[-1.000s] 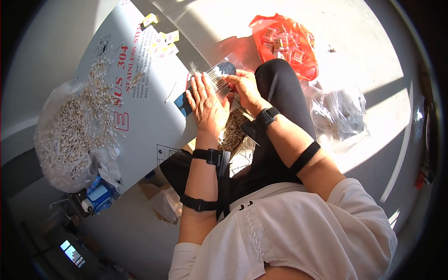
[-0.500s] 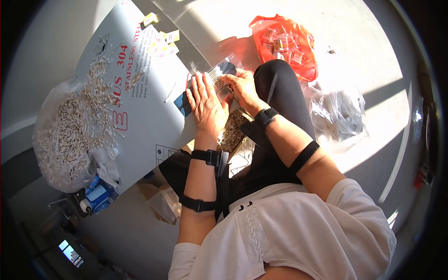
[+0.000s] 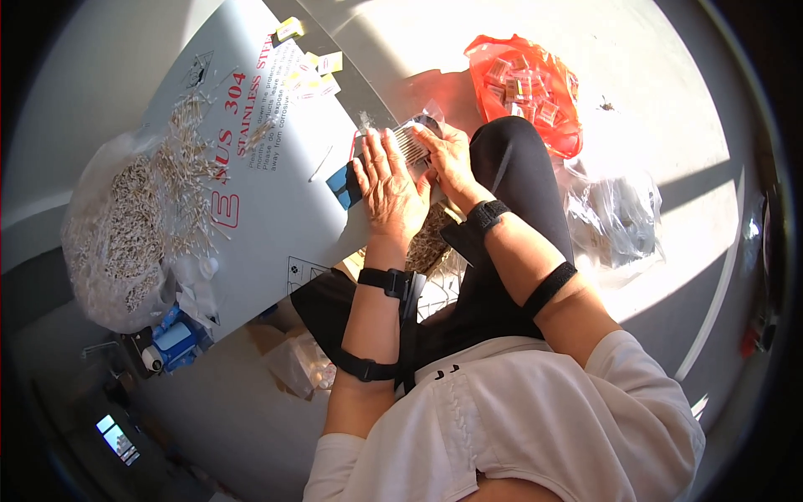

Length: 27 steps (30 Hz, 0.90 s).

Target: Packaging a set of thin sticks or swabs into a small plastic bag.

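Observation:
A row of cotton swabs [image 3: 411, 149] lies side by side at the table's edge, with clear plastic film around its far end. My left hand [image 3: 391, 184] rests flat against the left side of the row, its fingers stretched out and pointing away from me. From the right, my right hand [image 3: 452, 163] grips the row's right side with bent fingers; part of the row is hidden under them. Below my hands, over my lap, a box of loose cotton swabs [image 3: 431, 238] shows partly between my forearms.
Loose swabs [image 3: 188, 167] spill from a large clear bag of swabs [image 3: 125, 230] on the printed table sheet [image 3: 276, 209]. Small yellow-and-white boxes [image 3: 318, 79] lie at the far edge. A red bag [image 3: 569, 92] of small packs and a clear plastic bag [image 3: 623, 213] sit right of my knee.
The whole view has shifted, so everything appears slightly farther right. My right fingers have moved over the far right end of the swab row. My left hand stays flat beside it.

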### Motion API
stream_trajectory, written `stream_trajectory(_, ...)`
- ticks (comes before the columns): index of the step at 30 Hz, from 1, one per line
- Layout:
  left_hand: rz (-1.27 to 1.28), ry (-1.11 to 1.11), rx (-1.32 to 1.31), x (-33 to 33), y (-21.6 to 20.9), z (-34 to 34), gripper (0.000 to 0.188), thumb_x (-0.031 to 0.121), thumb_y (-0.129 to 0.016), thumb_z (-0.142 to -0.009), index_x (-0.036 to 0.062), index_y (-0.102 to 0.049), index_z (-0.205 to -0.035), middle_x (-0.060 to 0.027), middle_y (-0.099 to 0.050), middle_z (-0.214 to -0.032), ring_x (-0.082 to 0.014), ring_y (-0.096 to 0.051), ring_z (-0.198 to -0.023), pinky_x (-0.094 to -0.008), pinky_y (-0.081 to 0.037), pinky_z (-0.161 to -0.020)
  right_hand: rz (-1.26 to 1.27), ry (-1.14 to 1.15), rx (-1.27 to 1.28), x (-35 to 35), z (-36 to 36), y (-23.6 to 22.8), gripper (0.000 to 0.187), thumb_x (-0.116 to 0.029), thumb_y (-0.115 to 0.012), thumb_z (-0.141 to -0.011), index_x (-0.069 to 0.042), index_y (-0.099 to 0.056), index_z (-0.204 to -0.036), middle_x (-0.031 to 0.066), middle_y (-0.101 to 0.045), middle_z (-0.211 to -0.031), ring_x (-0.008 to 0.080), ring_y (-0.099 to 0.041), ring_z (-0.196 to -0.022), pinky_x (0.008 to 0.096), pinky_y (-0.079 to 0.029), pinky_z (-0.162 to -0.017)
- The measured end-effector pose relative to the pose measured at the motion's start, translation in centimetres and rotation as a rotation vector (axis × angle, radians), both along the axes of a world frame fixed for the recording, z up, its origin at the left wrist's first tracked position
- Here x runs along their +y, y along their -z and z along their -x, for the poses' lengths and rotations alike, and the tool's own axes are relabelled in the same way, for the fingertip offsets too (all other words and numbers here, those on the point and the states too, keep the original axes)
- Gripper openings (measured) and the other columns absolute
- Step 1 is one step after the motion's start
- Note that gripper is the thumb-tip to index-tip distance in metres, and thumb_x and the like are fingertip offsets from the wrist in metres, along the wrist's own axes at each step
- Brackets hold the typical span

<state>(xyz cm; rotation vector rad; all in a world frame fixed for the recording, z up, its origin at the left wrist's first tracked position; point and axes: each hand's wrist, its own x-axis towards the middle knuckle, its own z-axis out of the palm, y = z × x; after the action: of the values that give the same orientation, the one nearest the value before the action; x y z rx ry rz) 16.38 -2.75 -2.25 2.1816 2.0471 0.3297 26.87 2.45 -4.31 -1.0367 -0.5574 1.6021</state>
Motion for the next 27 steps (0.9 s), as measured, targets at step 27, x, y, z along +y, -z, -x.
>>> stream_trajectory(27, -0.100, -0.661, -0.164, 16.3, -0.9, 13.5, 0.020, 0.017, -0.073, -0.073, 0.0025, -0.065, -0.084, -0.0174, -0.069, -0.085, -0.0347, -0.068, -0.083, -0.0445, -0.055, -0.079, 0.037, 0.012, 0.115, 0.0, 0.1, 1.3, 0.014, -0.014, -0.071, -0.088, -0.002, -0.069, -0.096, -0.0005, -0.069, -0.086, 0.0064, -0.061, -0.075, 0.0211, -0.046, -0.070)
